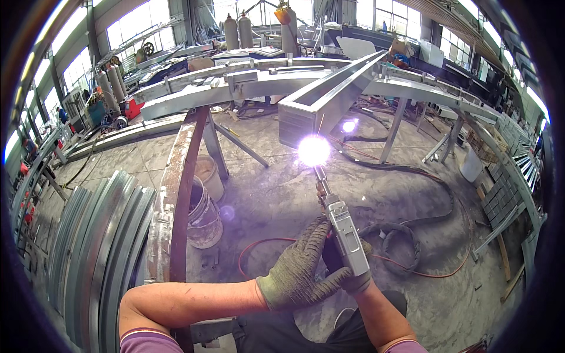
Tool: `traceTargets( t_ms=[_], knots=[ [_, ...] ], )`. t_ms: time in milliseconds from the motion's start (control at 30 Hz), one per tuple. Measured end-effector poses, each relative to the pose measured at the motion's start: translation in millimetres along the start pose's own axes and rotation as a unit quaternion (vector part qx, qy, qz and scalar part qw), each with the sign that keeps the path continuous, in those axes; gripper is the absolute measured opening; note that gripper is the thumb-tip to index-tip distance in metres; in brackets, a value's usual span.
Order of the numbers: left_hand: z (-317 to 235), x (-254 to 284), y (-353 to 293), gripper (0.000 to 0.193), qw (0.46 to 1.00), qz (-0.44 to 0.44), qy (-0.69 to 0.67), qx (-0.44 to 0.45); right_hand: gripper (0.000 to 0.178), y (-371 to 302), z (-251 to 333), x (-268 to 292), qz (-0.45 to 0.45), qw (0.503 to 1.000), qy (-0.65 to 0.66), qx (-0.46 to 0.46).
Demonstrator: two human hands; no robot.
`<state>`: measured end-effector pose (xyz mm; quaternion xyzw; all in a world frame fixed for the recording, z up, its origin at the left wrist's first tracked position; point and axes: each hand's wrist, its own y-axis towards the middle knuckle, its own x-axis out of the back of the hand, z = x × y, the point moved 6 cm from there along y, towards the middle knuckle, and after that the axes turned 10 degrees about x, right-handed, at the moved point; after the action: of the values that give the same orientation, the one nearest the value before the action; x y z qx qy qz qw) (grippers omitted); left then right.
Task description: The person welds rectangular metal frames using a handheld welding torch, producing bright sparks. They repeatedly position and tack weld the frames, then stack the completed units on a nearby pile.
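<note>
A grey handheld welding gun (348,235) points away from me. Its nozzle tip meets a bright white arc (313,151) at the lower near end of a long metal box beam (299,123). My left hand (300,267), in a dark green knit glove, steadies the gun from its left side, fingers reaching toward the nozzle and thumb across the rear of the body. Behind and under the gun, my gloved right hand (358,284) grips it; most of those fingers are hidden by the gun body. Glare covers the spot where nozzle and beam meet.
A pale metal frame (194,97) on legs supports the beam. Left of me run a rusty rail (170,217) and stacked metal channels (97,235). Buckets (203,215) stand beside the rail. A black hose (406,226) and red cable (459,267) lie looped on the floor.
</note>
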<state>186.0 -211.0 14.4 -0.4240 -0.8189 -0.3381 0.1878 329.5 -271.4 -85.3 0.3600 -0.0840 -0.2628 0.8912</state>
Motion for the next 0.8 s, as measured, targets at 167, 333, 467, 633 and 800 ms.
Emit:
traceTargets(
  t_ms=[167, 333, 467, 633, 800],
  knots=[
    [1, 1, 1, 0.101, 1.0, -0.005, 0.006, 0.008, 0.053, 0, 0, 2, 0.015, 0.998, 0.046, -0.029],
    [0, 0, 1, 0.101, 1.0, -0.017, 0.008, 0.002, 0.059, -2, -12, 4, 0.013, 1.0, -0.019, -0.017],
    [7, -3, 1, 0.092, 0.998, 0.002, -0.044, 0.038, 0.05, 8, 16, -9, 0.006, 0.999, 0.016, -0.033],
    [25, -8, 0, 0.085, 0.995, 0.017, 0.003, 0.1, 0.041, -3, -19, -9, -0.011, 0.999, -0.03, -0.007],
    [34, -4, -5, 0.073, 0.988, 0.011, 0.103, 0.115, 0.022, 20, -14, -11, 0.057, 0.971, -0.231, 0.03]
  ],
)
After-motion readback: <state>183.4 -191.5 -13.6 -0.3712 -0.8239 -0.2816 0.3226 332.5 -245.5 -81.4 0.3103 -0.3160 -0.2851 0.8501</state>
